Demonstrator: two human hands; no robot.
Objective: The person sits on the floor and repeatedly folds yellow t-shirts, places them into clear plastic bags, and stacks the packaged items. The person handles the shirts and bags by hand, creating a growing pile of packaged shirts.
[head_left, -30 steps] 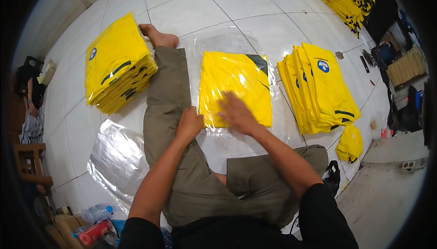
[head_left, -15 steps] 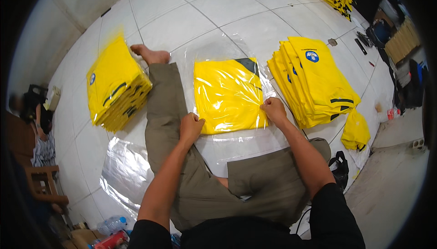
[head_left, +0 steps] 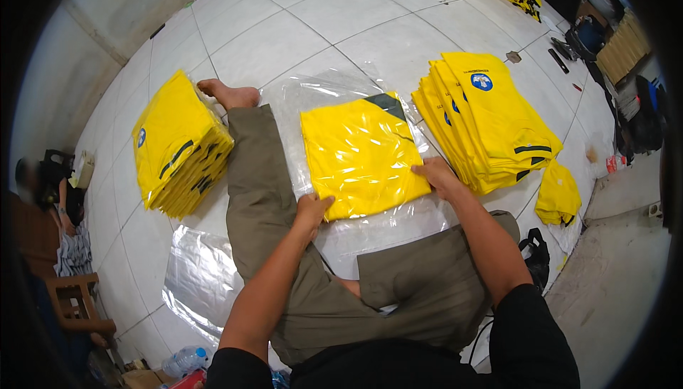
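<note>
One folded yellow shirt point(head_left: 363, 158) lay in clear film point(head_left: 324, 91) between the hands, the left hand point(head_left: 313, 212) pinching its near left corner and the right hand point(head_left: 436, 177) its right edge; an even, gentle pull seemed best for keeping it uncreased. One shirt pile point(head_left: 178, 147) stood left of the hands, one fanned stack point(head_left: 491, 118) and one yellow bundle point(head_left: 557, 193) right, their layers uncountable.

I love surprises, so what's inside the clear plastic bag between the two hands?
Inside the clear, shiny plastic bag is a folded yellow fabric garment with a dark patch at one corner. Its underside and inner folds are covered, so I can't see those.
</note>
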